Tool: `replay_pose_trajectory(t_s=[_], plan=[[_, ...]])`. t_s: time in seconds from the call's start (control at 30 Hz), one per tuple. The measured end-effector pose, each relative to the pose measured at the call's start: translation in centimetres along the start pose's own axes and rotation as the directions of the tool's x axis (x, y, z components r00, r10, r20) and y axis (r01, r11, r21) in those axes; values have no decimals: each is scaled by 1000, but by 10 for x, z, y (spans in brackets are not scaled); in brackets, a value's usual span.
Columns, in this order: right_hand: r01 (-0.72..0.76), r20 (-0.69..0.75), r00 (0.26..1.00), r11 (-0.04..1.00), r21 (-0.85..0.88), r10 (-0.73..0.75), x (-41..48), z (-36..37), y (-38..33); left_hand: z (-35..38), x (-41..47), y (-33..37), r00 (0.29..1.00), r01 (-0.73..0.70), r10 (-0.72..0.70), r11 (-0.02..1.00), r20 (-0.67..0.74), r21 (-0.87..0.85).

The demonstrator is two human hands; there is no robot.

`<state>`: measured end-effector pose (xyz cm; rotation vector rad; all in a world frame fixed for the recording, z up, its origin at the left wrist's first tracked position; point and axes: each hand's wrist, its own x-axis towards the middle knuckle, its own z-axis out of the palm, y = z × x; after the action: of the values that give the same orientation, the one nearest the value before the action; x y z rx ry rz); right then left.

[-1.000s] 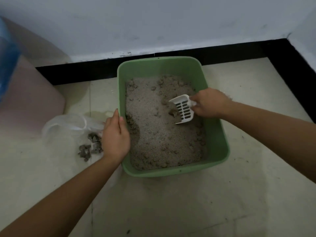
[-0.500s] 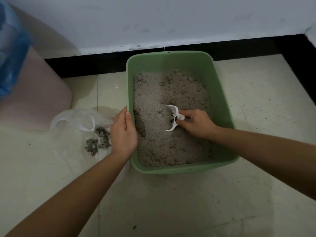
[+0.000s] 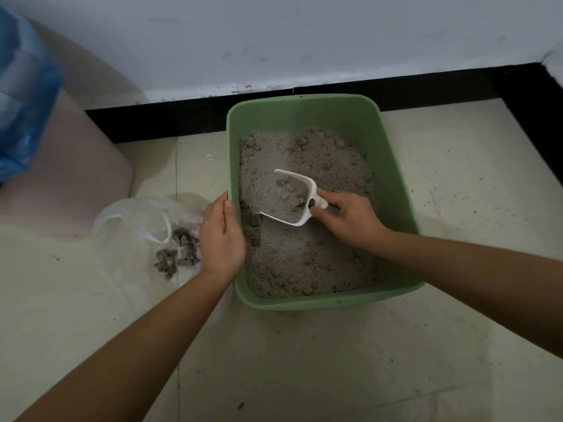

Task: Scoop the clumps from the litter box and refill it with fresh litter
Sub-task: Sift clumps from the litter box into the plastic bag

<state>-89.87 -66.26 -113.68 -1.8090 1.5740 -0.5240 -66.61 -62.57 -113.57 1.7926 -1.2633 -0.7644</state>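
Note:
A green litter box point(image 3: 393, 166) stands on the floor by the wall, holding grey litter point(image 3: 304, 263) with several lumps. My right hand point(image 3: 350, 219) grips the handle of a white slotted scoop point(image 3: 288, 197), which is held above the litter's left middle, loaded with litter and a few clumps. My left hand point(image 3: 221, 236) rests on the outside of the box's left rim, fingers straight. A clear plastic bag point(image 3: 134, 220) lies on the floor left of the box with several dark clumps point(image 3: 179, 251) in it.
A pink container point(image 3: 67, 178) stands at the left with a blue plastic bag point(image 3: 21, 95) over it. The white wall and black skirting point(image 3: 158, 120) run behind the box. Pale tiled floor spreads in front and to the right.
My right hand dug the scoop into the litter, then lifted it leftwards full of litter and clumps. My left hand stayed on the box's left rim.

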Motion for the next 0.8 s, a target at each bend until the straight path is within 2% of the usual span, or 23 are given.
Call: replay_pose_trajectory(t_s=[0.1, 0.27, 0.5, 0.63, 0.8], plan=[[38, 97, 995, 997, -63, -31, -6, -5, 5, -1, -1, 2, 1000, 15, -15, 1000, 0, 6], [127, 148, 982, 991, -47, -119, -16, 1, 2, 0, 0, 0, 1000, 23, -23, 1000, 10, -6], [109, 139, 984, 994, 9, -110, -18, -6, -11, -2, -3, 6, 999, 52, -52, 998, 15, -28], [141, 176, 975, 990, -26, -135, -21, -7, -13, -2, -2, 5, 998, 61, -61, 996, 11, -60], [136, 151, 980, 989, -56, -126, -19, -10, -13, -1, -1, 3, 998, 57, -57, 996, 2, -70]])
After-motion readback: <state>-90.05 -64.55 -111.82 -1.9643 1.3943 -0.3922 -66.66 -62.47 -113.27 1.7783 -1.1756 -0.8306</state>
